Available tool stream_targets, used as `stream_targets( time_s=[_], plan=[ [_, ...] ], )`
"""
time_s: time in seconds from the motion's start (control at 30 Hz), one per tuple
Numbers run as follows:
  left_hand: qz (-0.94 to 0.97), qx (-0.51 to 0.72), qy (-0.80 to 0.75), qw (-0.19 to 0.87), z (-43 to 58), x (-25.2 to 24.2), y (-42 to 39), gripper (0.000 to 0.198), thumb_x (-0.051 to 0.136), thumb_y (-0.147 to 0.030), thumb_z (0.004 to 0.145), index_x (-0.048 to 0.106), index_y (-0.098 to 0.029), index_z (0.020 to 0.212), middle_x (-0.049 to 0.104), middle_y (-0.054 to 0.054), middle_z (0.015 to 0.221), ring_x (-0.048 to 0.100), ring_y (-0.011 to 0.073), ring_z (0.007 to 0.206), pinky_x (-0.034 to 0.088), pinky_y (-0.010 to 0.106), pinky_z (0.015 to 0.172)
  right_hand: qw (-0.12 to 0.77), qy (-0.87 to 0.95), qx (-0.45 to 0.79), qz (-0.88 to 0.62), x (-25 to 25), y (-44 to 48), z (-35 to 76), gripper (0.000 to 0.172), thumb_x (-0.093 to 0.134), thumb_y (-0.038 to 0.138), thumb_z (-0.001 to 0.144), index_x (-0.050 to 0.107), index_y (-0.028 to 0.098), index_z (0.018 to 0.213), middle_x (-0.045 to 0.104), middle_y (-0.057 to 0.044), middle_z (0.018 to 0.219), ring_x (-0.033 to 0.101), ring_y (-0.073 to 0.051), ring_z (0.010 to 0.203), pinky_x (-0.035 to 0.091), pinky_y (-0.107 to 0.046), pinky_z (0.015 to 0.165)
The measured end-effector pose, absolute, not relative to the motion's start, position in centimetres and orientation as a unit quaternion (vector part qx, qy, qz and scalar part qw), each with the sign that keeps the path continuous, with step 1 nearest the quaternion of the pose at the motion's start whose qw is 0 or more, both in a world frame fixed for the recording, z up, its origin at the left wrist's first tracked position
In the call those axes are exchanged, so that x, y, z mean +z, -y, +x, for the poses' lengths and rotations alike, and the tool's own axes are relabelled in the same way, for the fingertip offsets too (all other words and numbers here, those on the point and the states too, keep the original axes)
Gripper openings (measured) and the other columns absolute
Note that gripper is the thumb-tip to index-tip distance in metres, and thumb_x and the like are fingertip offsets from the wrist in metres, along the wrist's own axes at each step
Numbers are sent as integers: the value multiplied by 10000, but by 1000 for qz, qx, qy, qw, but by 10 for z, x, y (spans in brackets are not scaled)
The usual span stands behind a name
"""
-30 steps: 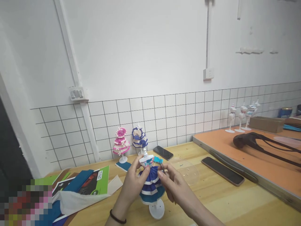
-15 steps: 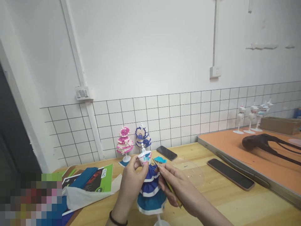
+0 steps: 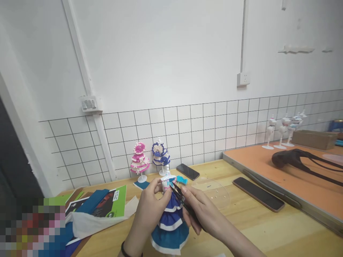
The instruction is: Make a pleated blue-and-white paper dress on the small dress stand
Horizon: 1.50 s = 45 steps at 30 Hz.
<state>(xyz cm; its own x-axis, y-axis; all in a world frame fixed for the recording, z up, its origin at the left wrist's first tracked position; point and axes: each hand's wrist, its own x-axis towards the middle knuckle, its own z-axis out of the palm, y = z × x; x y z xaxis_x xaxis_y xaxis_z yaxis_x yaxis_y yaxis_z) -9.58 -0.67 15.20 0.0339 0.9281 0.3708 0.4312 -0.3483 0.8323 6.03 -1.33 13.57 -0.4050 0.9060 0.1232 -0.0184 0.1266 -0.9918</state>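
Note:
A small white dress form (image 3: 166,180) wears a tiered blue and teal skirt (image 3: 171,233) with white trim. My left hand (image 3: 155,198) pinches the form's upper body from the left side. In my right hand (image 3: 198,207) is a pair of dark tweezers (image 3: 186,203), held with the fingers wrapped round it. Its tips are at the bodice, beside my left fingertips. Whether the tips hold anything is too small to tell. Behind my right hand lies a bright blue pleated piece (image 3: 182,179).
Pink (image 3: 139,162) and blue-cream (image 3: 160,155) dressed forms stand behind. A phone (image 3: 188,171), a clear disc (image 3: 214,191) and a larger phone (image 3: 258,193) lie rightward. Fabric and packets (image 3: 118,201) are at left; an orange board (image 3: 249,157) holds more forms.
My right hand has turned the tweezers, bringing the tips onto the bodice. The dress form has swung slightly, its top to the right and its skirt to the left. The view has shifted slightly.

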Motion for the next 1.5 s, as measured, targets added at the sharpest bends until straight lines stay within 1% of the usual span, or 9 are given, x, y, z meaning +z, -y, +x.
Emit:
stream_targets(
  time_s=[0.17,0.4,0.53,0.87,1.03,1.17,1.3,1.4,1.5],
  plan=[
    [660,481,-507,276,-95,155,8,132,579,-314,749,604,-209,824,741,42,873,683,224,822,497,270,710,419,620,561,-356,139,14,61,445,336,599,871,459,177,802,532,68,396,349,-36,233,225,-120,276],
    [645,497,-518,263,-91,153,8,168,577,-348,741,607,-195,807,745,48,829,687,222,763,511,286,697,420,607,573,-356,138,12,64,449,354,601,866,462,165,847,546,57,392,352,-40,223,216,-120,260],
    [638,507,-518,261,-88,153,10,167,570,-345,740,609,-202,817,745,37,816,690,218,778,510,275,697,424,600,582,-349,139,10,65,443,370,597,863,470,166,837,546,54,388,349,-40,221,212,-125,261],
    [653,479,-521,270,-88,160,13,170,558,-345,755,598,-195,825,745,47,852,689,218,791,503,263,688,419,590,598,-344,141,11,66,456,387,594,857,505,156,906,542,55,377,346,-48,216,199,-133,258],
    [665,481,-515,245,-86,159,13,142,544,-336,770,579,-202,798,740,35,832,686,209,790,494,267,727,436,572,611,-332,140,11,65,436,411,577,854,508,152,822,537,49,365,344,-38,210,191,-120,249],
    [662,486,-512,252,-85,159,14,131,539,-328,768,574,-205,795,737,27,809,686,206,789,496,259,708,447,526,654,-312,141,10,64,390,435,533,859,509,157,785,544,41,365,302,-25,190,151,-115,236],
    [663,487,-508,256,-84,159,14,112,536,-314,764,567,-207,777,739,25,797,687,204,786,497,253,693,449,478,683,-320,142,12,64,354,440,496,861,504,162,763,546,34,363,282,-23,183,164,-116,231],
    [674,480,-514,229,-84,159,14,100,529,-308,772,555,-212,760,738,22,789,686,199,778,493,260,713,450,490,673,-322,142,13,63,359,421,502,871,491,169,754,521,48,347,267,-22,184,150,-117,237],
    [685,469,-520,198,-84,157,13,86,525,-302,777,549,-220,761,732,16,779,682,198,793,490,267,732,452,549,624,-325,140,11,62,391,404,540,872,470,177,741,501,59,349,284,-31,198,155,-127,245]
  ],
)
